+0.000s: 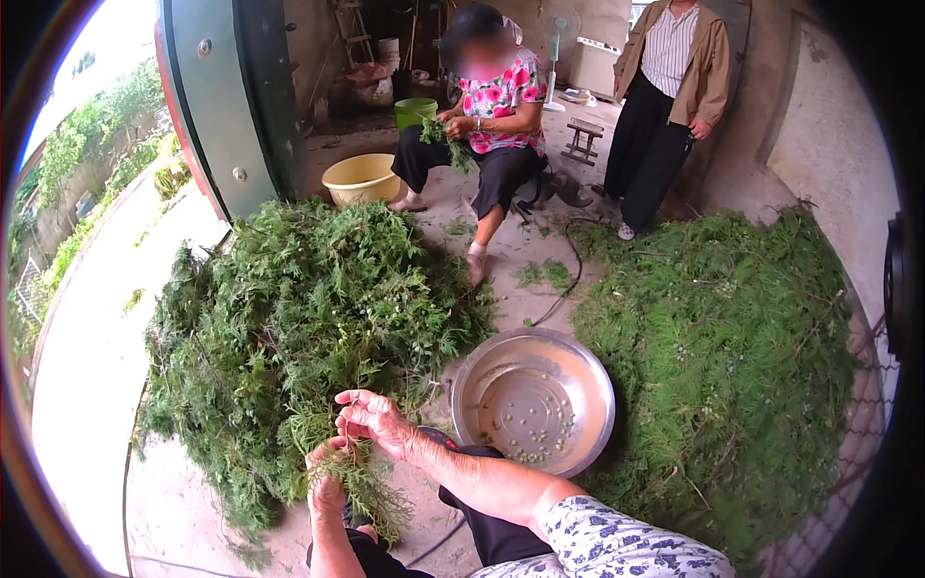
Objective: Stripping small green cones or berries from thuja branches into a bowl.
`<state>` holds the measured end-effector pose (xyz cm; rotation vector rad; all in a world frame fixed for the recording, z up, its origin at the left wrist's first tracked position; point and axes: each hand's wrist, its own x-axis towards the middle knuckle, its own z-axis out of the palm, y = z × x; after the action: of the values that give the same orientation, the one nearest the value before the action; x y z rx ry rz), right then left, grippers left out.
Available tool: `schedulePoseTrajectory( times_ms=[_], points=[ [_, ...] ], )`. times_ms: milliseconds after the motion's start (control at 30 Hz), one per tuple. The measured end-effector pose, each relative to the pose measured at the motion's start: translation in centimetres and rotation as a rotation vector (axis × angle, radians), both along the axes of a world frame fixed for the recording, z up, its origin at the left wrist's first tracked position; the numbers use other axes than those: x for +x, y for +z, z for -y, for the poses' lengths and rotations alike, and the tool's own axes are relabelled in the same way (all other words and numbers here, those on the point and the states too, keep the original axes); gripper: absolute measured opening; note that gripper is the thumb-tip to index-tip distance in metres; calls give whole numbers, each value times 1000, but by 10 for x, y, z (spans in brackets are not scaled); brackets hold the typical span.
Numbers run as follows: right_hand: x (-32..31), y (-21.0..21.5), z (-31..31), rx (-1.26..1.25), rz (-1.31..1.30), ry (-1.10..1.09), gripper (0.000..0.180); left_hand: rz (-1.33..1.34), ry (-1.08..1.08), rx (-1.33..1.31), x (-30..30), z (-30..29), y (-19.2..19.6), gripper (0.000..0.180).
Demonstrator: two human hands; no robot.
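Hands, left (326, 482) clasping feathery green sprig (371, 496), right (374, 421) pinching its tips, round steel basin (588, 385) beside

- Bare concrete floor (501, 255) carries everything.
- A big heap of green sprigs (289, 318) lies at left, a second flatter heap (723, 356) at right.
- A steel basin (533, 397) sits between them.
- A yellow tub (360, 177) stands farther back.
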<state>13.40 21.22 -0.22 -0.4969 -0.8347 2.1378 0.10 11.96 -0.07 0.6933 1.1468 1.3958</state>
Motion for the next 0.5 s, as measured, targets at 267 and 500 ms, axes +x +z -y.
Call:
schedulePoseTrajectory(
  times_ms=[267,500],
  points=[
    [6,-2,1,88,139,-218,21,160,-33,-82,13,-9,4,28],
    [12,4,-11,4,159,-321,14,0,-50,-26,1,1,-11,39]
  ],
)
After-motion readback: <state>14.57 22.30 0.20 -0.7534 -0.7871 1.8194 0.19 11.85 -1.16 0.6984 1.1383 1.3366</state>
